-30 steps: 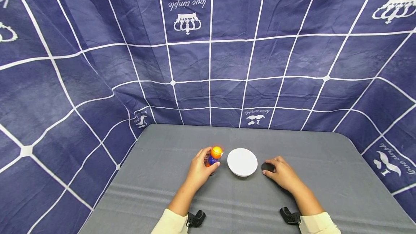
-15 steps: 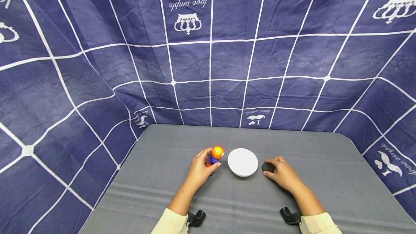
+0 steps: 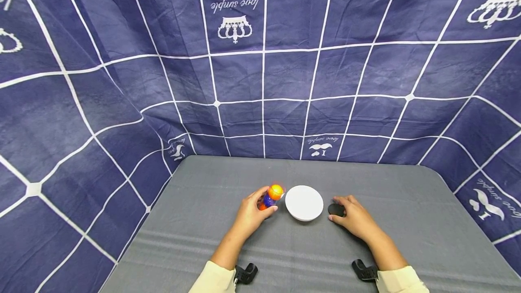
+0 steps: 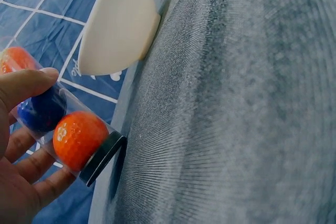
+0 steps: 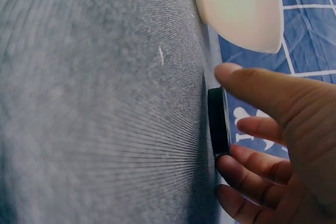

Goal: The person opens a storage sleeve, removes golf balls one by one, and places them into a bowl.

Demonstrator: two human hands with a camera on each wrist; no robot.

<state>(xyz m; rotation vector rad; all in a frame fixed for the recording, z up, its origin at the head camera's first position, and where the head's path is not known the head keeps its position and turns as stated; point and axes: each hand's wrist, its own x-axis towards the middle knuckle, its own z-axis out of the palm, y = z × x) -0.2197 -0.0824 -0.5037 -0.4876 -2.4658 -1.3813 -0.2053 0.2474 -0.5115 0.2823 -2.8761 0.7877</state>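
Observation:
My left hand (image 3: 250, 209) grips a clear tube of golf balls (image 4: 79, 140), thumb on one side and fingers on the other. An orange ball is at each end with a blue one between, and a black cap closes the lower end. The tube leans right toward a white bowl (image 3: 304, 202); whether its cap edge touches the table I cannot tell. A round black lid (image 5: 218, 121) lies flat on the table at my right hand (image 3: 353, 215). Fingertips rest at the lid's edge, while the thumb appears slightly off it in the right wrist view.
The bowl stands between both hands on a grey cloth-covered table (image 3: 228, 175). Blue curtain fabric with white lines (image 3: 285, 76) rises behind the table and along both sides. Black wrist mounts (image 3: 246, 274) sit below the hands.
The left hand has tipped the tube further right, bringing its upper end nearer the bowl. The right hand and lid have hardly moved, with the right fingers slightly looser around the lid.

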